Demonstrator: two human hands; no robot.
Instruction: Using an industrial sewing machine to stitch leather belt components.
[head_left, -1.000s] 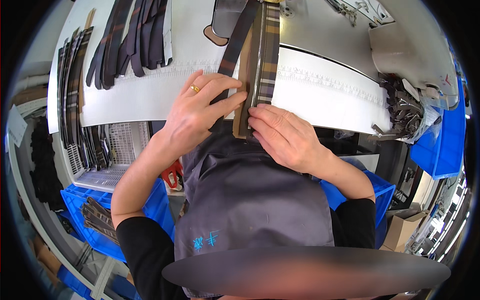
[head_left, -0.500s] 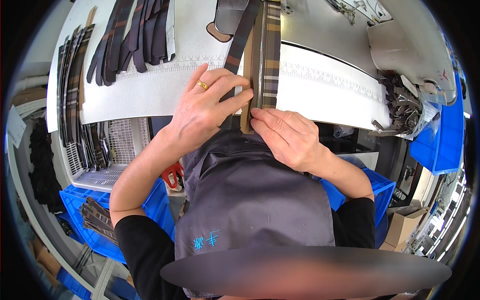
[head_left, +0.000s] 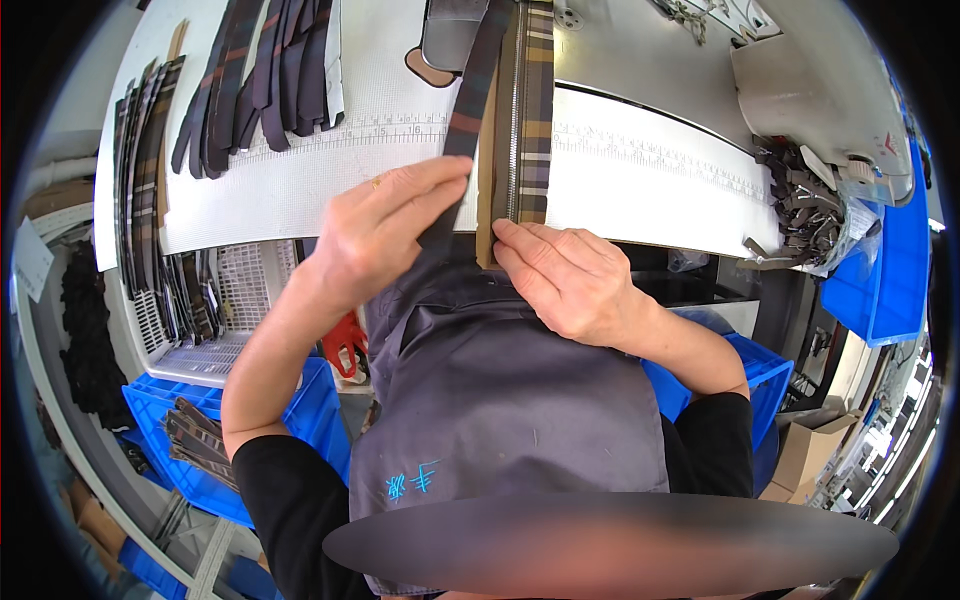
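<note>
A long piece with a metal zipper [head_left: 515, 130] runs toward me over the table's front edge, with a plaid fabric band [head_left: 538, 110] along its right side and a plain brown strip [head_left: 487, 200] along its left. My right hand [head_left: 570, 275] pinches the near end of the zipper piece, fingertips pressed together. To the left lies a loose dark fabric strip [head_left: 468, 120] with faint reddish stripes, slanting away from the brown strip. My left hand [head_left: 390, 215] has its fingers closed at that dark strip's edge; the thumb is hidden.
The white worktable [head_left: 290, 195] has ruler markings. Dark fabric strips [head_left: 290, 70] and plaid strips [head_left: 150, 150] lie at left, some hanging over a white plastic basket [head_left: 205, 370]. Metal-and-fabric scraps [head_left: 800, 205] pile beside the sewing machine [head_left: 800, 90] at right. Blue crates [head_left: 320, 420] stand below.
My left hand has moved left and slightly down, off the zipper piece and onto the dark strip. The gap between the two has widened. My right hand stays nearly where it was.
</note>
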